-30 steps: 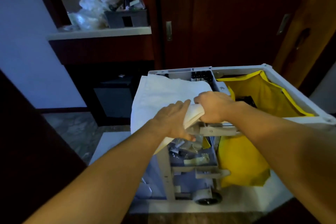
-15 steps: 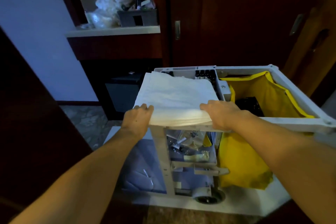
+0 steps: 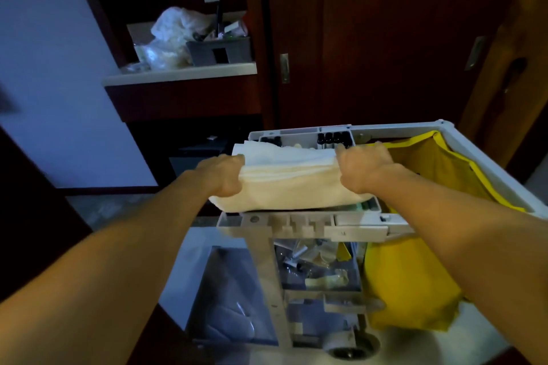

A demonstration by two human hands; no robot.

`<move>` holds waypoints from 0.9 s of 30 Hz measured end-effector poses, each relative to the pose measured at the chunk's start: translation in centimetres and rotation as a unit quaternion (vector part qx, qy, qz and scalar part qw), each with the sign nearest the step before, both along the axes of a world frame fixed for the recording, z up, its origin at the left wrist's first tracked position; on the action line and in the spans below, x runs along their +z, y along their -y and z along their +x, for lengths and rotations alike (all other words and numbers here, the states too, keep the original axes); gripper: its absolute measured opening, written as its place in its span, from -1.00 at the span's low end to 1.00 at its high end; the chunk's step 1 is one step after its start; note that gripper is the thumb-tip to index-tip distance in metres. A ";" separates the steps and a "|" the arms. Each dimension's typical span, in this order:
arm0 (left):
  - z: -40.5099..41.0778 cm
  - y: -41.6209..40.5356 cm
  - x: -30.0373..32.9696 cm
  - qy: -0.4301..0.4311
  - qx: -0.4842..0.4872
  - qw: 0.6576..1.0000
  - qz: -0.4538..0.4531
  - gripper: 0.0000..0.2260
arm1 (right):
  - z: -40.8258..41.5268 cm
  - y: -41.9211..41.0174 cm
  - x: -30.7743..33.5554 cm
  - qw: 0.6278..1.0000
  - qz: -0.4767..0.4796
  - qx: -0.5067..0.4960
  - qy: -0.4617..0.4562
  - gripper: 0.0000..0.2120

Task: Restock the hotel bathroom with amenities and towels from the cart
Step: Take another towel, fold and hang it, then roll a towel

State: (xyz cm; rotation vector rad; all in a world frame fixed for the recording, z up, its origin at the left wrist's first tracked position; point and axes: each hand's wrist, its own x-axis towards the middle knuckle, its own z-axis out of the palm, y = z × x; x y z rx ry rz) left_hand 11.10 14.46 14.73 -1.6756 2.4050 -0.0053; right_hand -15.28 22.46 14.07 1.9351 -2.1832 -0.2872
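Head view: the left hand (image 3: 221, 176) and right hand (image 3: 360, 167) now grip the ends of the folded white towel (image 3: 284, 184), fingers curled round it, bunched thicker than half a second ago atop the cart (image 3: 299, 227); probably about to lift

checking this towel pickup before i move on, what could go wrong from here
1. The towel is gripped only at its two ends by the left hand and right hand, so its folded layers may sag or come unfolded when lifted.
2. It lies over the cart top tray, close to the small dark bottles, and dragging it could knock them.
3. The right end sits beside the yellow bag, so a loose corner could drop in.
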 end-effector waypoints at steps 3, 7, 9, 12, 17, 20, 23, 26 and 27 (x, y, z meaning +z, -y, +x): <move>-0.4 3.2 0.5 -0.053 -0.013 0.997 -0.055 -0.60 | -0.5 3.2 -1.0 0.998 -0.047 -0.038 -0.026 -0.51; -1.4 7.7 -0.1 -0.094 -0.009 0.993 -0.072 -0.74 | -1.3 7.3 -2.6 0.995 -0.058 -0.072 -0.026 -0.47; -2.2 9.6 -0.5 -0.069 0.005 0.994 -0.080 -0.71 | -1.4 9.1 -3.1 0.994 -0.081 -0.063 -0.030 -0.50; -3.1 12.4 -1.2 -0.037 0.018 0.994 -0.100 -0.71 | -1.9 11.7 -4.1 0.993 -0.099 -0.038 -0.055 -0.56; -4.3 17.1 -3.0 -0.022 0.033 0.992 -0.118 -0.70 | -2.9 16.7 -6.1 0.995 -0.091 -0.033 -0.031 -0.67; -5.0 19.5 -5.1 -0.016 0.050 0.993 -0.106 -0.61 | -3.4 19.3 -7.6 0.998 -0.066 -0.006 -0.013 -0.68; -5.6 21.8 -7.0 -0.009 0.067 0.994 -0.089 -0.60 | -4.2 21.7 -8.8 0.999 -0.031 0.000 0.016 -0.71; -6.4 23.5 -8.0 -0.005 0.093 0.993 -0.069 -0.64 | -4.7 23.6 -10.2 0.998 0.020 -0.004 0.053 -0.69; -6.8 23.9 -8.2 0.008 0.093 0.993 -0.074 -0.65 | -4.9 24.0 -10.7 0.997 0.037 -0.008 0.064 -0.66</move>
